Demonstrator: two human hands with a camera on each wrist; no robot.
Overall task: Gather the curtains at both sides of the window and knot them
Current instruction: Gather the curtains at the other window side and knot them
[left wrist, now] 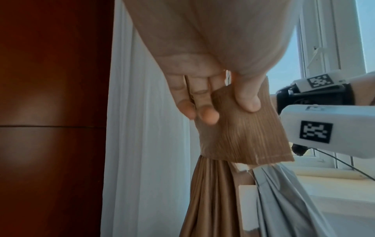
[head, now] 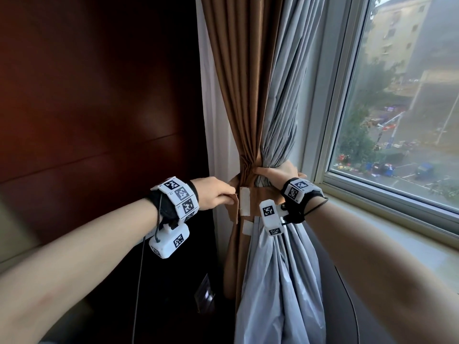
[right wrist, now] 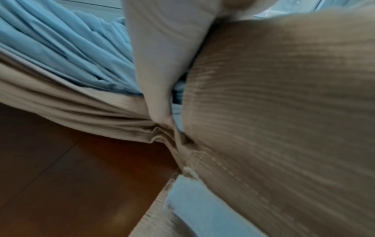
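Note:
A brown curtain (head: 238, 83) with its grey lining (head: 285, 95) is bunched into a narrow waist beside the window. My right hand (head: 275, 172) grips that waist from the right, fingers wrapped around the bundle. My left hand (head: 227, 194) pinches the end of a brown tie-back strap (head: 234, 207) that carries a white fastening patch (head: 244, 201). The left wrist view shows the left hand (left wrist: 227, 110) with thumb and fingers clamped on the strap (left wrist: 243, 136). Up close in the right wrist view are one finger (right wrist: 160, 56), the grey lining (right wrist: 71, 56) and the strap (right wrist: 284, 128).
A dark wood wall panel (head: 99, 95) stands to the left of the curtain, with a white sheer strip (head: 211, 108) between them. The window (head: 397, 95) and its pale sill (head: 397, 232) lie to the right. A thin cable (head: 137, 281) hangs below my left wrist.

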